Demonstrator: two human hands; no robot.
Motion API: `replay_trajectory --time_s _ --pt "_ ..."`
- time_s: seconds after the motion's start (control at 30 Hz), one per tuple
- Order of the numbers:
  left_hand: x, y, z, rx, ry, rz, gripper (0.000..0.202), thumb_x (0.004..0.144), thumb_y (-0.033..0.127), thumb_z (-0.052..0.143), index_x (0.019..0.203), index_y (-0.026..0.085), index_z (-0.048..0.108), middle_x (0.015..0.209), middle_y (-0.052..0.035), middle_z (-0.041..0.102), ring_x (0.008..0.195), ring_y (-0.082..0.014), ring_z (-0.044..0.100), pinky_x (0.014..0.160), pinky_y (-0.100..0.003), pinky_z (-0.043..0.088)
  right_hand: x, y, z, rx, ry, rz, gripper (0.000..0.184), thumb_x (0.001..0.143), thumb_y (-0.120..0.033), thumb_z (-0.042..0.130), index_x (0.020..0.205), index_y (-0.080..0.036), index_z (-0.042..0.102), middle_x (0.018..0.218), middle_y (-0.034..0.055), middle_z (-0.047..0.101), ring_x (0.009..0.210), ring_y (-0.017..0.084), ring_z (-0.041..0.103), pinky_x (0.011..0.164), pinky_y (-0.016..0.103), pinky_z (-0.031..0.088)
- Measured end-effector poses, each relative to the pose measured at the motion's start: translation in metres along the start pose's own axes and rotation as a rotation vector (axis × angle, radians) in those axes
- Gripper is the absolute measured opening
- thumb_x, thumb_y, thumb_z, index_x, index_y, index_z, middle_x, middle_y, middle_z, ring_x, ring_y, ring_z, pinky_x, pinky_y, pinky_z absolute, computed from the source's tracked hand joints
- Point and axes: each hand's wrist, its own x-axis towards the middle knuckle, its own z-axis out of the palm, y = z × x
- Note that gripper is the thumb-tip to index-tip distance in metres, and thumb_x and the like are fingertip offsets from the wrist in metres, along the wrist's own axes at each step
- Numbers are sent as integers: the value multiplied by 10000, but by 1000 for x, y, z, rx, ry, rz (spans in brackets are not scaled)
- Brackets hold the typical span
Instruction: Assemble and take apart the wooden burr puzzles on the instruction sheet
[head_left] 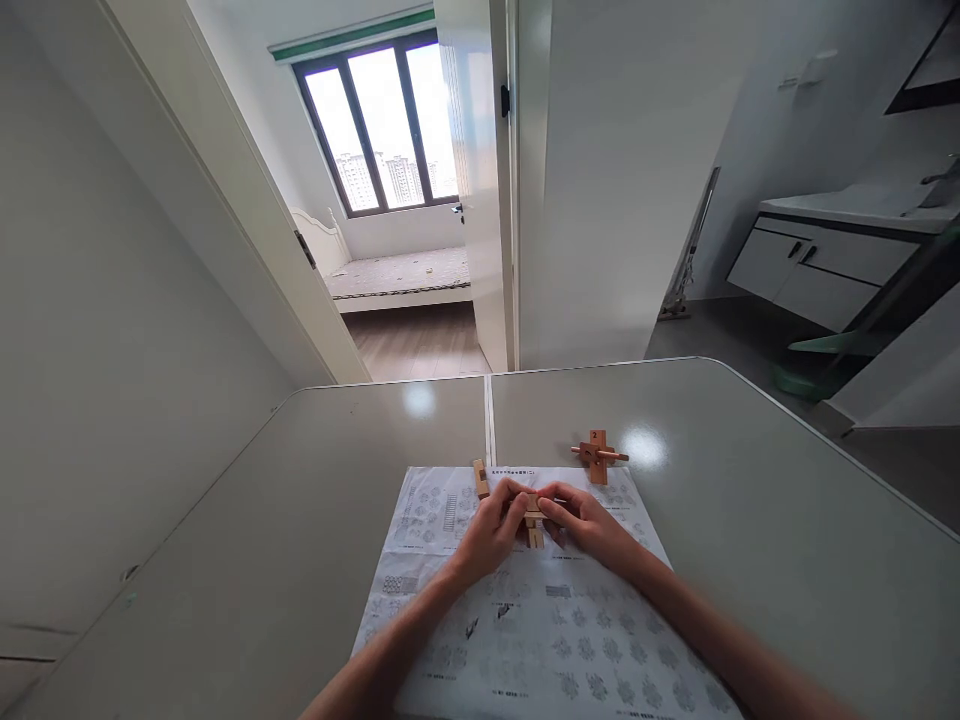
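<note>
Both hands meet over a printed paper sheet [517, 580] near the middle of the table. My left hand [501, 515] and my right hand [574, 512] pinch a small group of joined wooden puzzle pieces [534, 530] between thumbs and fingers. One light wooden piece points toward me below the fingertips; the rest is partly hidden by the fingers. A loose notched wooden block [481, 478] lies just beyond my left hand, at the sheet's top edge. Past my right hand stands a cross-shaped wooden assembly [598, 455] with a thin rod through it and a "2" marked on top.
The glossy table [285, 560] has a pale seam running away from me. Beyond it are an open door [472, 180], a bed [405, 270] and a window. A sink cabinet [817, 255] stands at the far right.
</note>
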Motion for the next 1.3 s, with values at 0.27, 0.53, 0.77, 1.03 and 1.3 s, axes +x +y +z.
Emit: replay_trajectory --time_s 0.27,0.53,0.77,1.03,1.3 --pt "-3 4 -1 -81 -129 33 467 910 462 714 1257 186 570 968 -64 679 833 -176 667 738 -277 540 2 -1 -2 92 14 29 497 920 -673 601 1051 -194 627 720 -18 611 557 140 543 572 287 446" --pt "-3 5 2 -6 -92 48 645 741 378 875 1293 205 590 1044 -84 707 903 -218 702 790 -316 583 3 2 -3 172 19 35 444 926 -620 631 1057 -196 630 754 -6 651 548 137 566 546 282 479" --pt "-2 4 1 -112 -100 24 582 807 367 827 1293 187 562 1073 -96 713 924 -211 712 814 -308 581 4 3 -1 223 29 29 469 956 -655 567 1001 -191 626 690 -26 585 533 130 530 510 268 458" --pt "2 3 -16 -230 139 80 623 762 493 844 1249 169 629 1144 -123 733 995 -243 690 854 -313 546 7 13 -3 292 17 20 424 983 -600 574 990 -183 647 788 12 645 575 120 568 513 248 479" --pt "17 -10 -33 -361 612 63 488 856 560 713 1186 200 722 1271 -107 715 1232 -282 608 1066 -390 434 7 17 -3 263 3 33 419 960 -592 618 1032 -184 669 799 15 651 591 123 575 510 248 479"
